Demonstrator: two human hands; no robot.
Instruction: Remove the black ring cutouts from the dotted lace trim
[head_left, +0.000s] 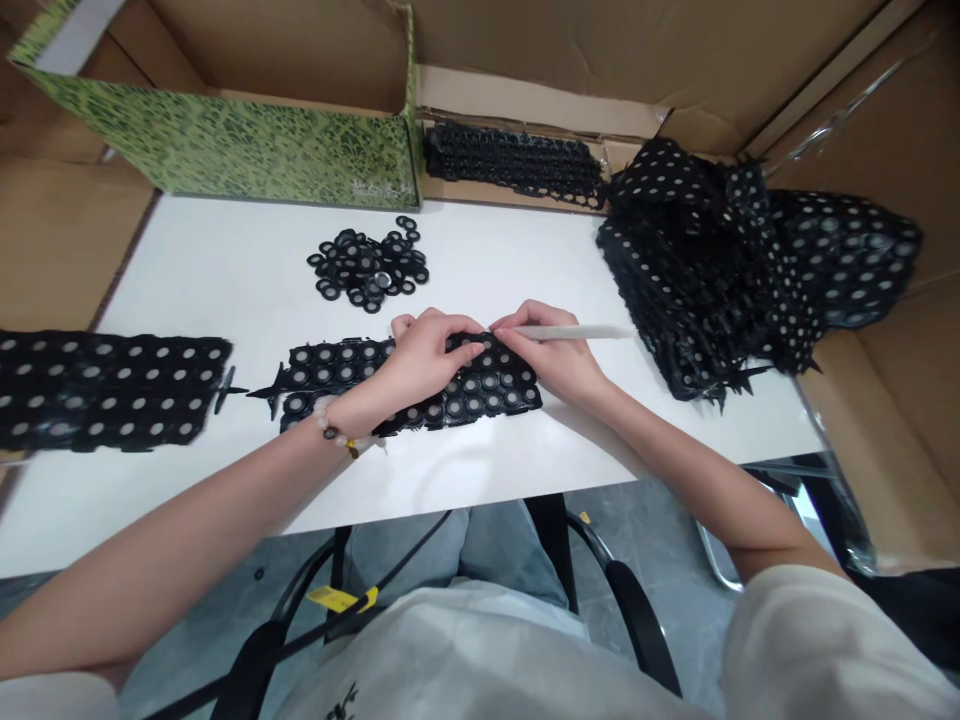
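1. White sleeves (817, 640) lie nearest, with both forearms reaching over the white table (202, 280).
2. Left hand (431, 355), fingers curled but not gripping, presses on a black sheet of ringed discs (480, 395) lying mid-table, near the front edge.
3. Right hand (547, 355) closes narrowly around a pale tapered stick (570, 331), its tip at the sheet's far edge.
4. Loose black rings (367, 265) lie heaped behind the sheet; more black sheets (712, 270) pile at the table's right edge.
5. Step in hand appears to be working that edge with the stick; the next move calls for the sheet staying pinned.
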